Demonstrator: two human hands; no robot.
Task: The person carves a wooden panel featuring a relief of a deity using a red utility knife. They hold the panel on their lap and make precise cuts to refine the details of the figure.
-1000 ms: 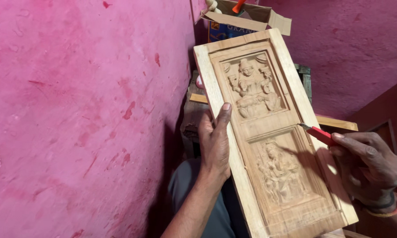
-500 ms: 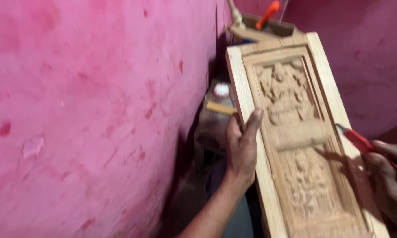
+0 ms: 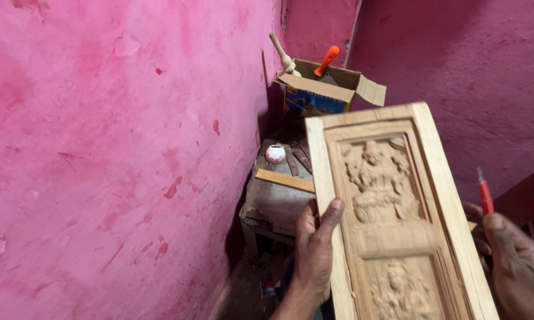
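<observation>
Shifted rightward, left hand [image 3: 314, 249] fingers clasp carved panel [image 3: 397, 219]; right hand [image 3: 515, 261] fingers grip red tool [image 3: 485, 195].

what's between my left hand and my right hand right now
In the head view, the carved wooden panel lies between them: the left hand grips its left edge, and the right hand, holding a red-handled tool, is at its right edge.

The carved panel [image 3: 391, 219] is pale, unfinished wood with figure reliefs. The tool [image 3: 485, 197] in the right hand [image 3: 515, 266] looks red. The walls [image 3: 119, 148] are mottled pink; the cardboard box [image 3: 326, 89] shows a blue face and an orange handle [image 3: 326, 60].
</observation>
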